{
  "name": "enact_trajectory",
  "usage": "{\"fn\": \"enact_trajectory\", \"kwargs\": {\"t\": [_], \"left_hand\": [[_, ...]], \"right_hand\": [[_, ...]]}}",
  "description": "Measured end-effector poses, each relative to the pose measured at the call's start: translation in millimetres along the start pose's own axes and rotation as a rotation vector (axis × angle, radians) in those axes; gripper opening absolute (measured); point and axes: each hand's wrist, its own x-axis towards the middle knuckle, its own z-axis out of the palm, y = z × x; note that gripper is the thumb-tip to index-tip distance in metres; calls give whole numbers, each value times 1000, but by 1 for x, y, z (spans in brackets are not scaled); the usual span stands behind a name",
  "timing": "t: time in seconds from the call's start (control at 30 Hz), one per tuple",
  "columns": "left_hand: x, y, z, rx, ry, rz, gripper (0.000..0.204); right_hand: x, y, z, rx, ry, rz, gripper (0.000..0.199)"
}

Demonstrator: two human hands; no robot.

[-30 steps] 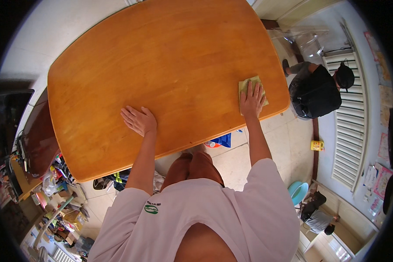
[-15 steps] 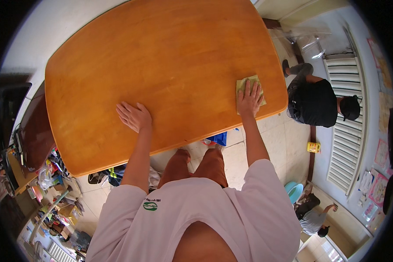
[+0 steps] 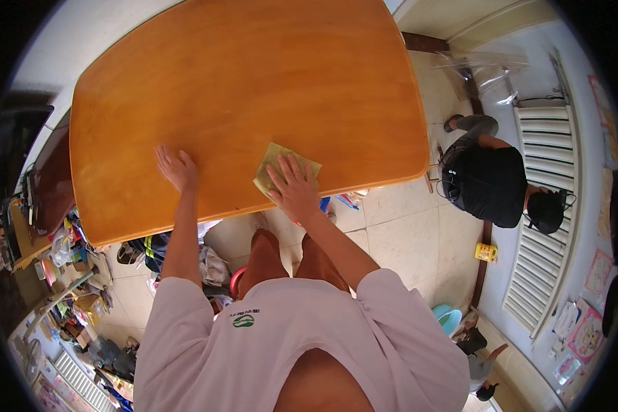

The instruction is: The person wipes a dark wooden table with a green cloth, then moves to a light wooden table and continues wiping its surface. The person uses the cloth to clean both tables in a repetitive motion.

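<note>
A large orange-brown wooden table [image 3: 254, 82] with rounded corners fills the upper part of the view. My right hand [image 3: 292, 187] lies flat, fingers spread, on a yellow-green cloth [image 3: 276, 163] near the table's front edge. My left hand [image 3: 176, 167] rests palm down on the bare tabletop to the left of the cloth, holding nothing.
Another person in a black top and cap [image 3: 494, 185] crouches on the tiled floor to the right, beside a white louvred door [image 3: 549, 220]. Cluttered shelves and boxes [image 3: 62, 275] stand at the lower left. A small yellow box [image 3: 486, 252] lies on the floor.
My right hand has slid the cloth from the table's right corner leftward toward the middle of the front edge. My left hand has stayed flat on the tabletop.
</note>
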Motion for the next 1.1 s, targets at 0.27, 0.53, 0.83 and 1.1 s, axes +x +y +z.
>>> {"fn": "enact_trajectory", "kwargs": {"t": [0.27,0.53,0.83,1.1], "left_hand": [[-101,176,-12,-55,-101,-277,53],[-91,198,-16,174,-180,-329,58],[-91,193,-16,173,-155,-324,58],[-91,196,-18,131,-167,-340,58]], "right_hand": [[-61,163,-62,-243,73,164,69],[-48,283,-81,-418,191,510,63],[-10,115,-43,-191,17,355,67],[-27,74,-32,3,-34,-54,63]]}}
